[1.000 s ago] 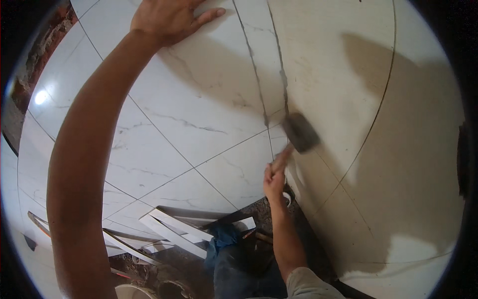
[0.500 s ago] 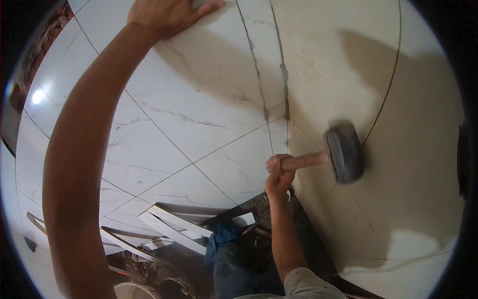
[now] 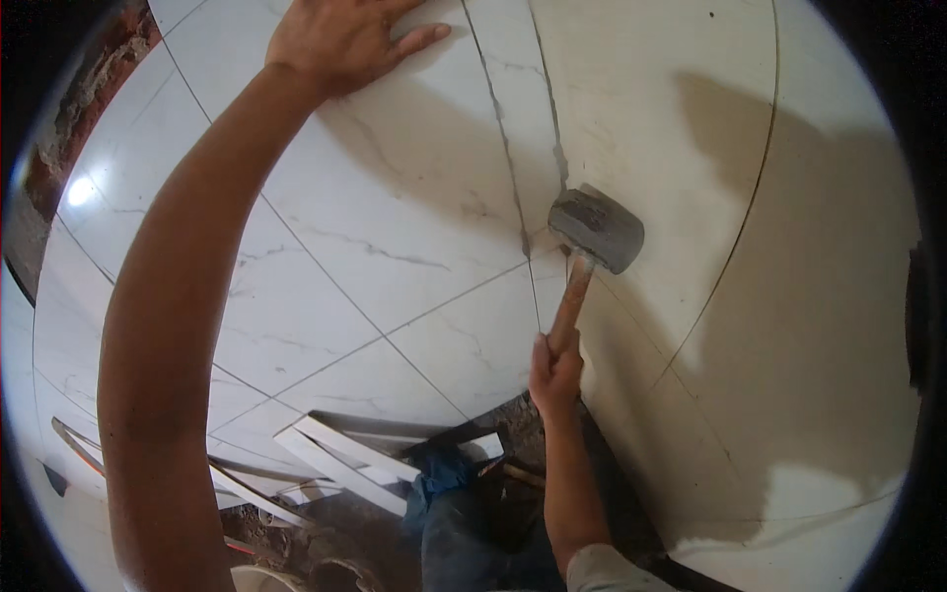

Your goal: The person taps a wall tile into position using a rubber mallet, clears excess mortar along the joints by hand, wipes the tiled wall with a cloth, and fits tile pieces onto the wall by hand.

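Right hand (image 3: 557, 377) grips mallet (image 3: 598, 233)

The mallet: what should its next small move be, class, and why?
Perhaps a light tap on the narrow white strip: the right hand grips the mallet with its head beside the strip's lower end, and the left hand is spread on the wider tile.

The left fisheye camera on my head looks down at my left hand (image 3: 340, 44), upper left of frame, and my right hand (image 3: 555, 377), below centre. My left forearm (image 3: 163, 335) passes near the lens, frame left. Tile joints (image 3: 383, 335) cross centre-left.
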`<state>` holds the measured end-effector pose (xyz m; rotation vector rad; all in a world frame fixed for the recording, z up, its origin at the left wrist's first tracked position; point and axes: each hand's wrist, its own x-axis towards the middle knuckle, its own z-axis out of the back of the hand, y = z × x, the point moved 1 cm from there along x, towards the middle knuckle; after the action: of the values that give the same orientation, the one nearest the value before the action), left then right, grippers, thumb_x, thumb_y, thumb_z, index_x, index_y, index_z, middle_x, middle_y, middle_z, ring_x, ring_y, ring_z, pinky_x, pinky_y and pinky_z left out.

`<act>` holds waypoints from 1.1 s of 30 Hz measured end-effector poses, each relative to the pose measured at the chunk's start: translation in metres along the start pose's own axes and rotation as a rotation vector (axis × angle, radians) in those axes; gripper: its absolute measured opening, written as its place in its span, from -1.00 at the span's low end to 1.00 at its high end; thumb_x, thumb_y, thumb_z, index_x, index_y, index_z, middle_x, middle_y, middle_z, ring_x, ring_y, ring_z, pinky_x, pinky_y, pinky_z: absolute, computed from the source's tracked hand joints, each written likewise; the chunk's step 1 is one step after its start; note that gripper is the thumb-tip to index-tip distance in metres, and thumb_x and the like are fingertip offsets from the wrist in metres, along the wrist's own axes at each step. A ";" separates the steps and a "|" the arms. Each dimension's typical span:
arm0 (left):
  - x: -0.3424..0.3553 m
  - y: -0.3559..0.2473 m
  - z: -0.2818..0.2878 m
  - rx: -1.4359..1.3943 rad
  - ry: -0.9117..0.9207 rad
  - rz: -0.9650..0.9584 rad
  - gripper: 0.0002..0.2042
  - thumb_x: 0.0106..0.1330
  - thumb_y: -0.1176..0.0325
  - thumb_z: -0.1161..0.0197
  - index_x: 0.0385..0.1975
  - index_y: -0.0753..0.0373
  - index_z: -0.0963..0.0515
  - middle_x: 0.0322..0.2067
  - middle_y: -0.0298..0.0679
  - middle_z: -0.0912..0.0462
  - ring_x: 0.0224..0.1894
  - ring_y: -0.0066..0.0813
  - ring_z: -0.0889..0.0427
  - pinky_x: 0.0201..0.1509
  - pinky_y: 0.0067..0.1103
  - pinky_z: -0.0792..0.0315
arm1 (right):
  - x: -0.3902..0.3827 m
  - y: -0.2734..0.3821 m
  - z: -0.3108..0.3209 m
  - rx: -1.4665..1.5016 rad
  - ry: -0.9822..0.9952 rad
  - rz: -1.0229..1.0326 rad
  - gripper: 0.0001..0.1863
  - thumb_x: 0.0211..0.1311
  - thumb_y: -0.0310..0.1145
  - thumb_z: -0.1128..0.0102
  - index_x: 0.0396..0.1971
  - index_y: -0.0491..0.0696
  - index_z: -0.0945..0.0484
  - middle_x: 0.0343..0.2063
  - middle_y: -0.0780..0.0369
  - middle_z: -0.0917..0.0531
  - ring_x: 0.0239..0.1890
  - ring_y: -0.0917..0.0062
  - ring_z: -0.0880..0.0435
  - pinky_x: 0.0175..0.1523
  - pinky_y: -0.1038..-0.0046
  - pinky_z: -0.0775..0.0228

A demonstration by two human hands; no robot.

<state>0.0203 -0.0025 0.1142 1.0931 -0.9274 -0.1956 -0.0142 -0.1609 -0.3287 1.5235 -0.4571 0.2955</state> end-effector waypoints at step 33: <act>0.010 -0.001 0.001 -0.049 -0.029 -0.013 -0.38 0.52 -0.30 0.38 0.50 -0.26 -0.09 0.55 -0.56 0.02 0.59 -0.45 0.16 0.63 -0.11 0.42 | 0.002 -0.015 -0.032 0.160 -0.143 -0.060 -0.76 0.34 -0.39 -0.18 -0.13 -0.21 -0.41 -0.44 0.01 -0.59 -0.45 0.23 -0.62 -0.30 0.26 -0.46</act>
<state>0.0259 -0.0095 0.1185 1.0539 -0.9371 -0.2441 -0.0023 -0.1298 -0.3402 1.7186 -0.5094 0.1797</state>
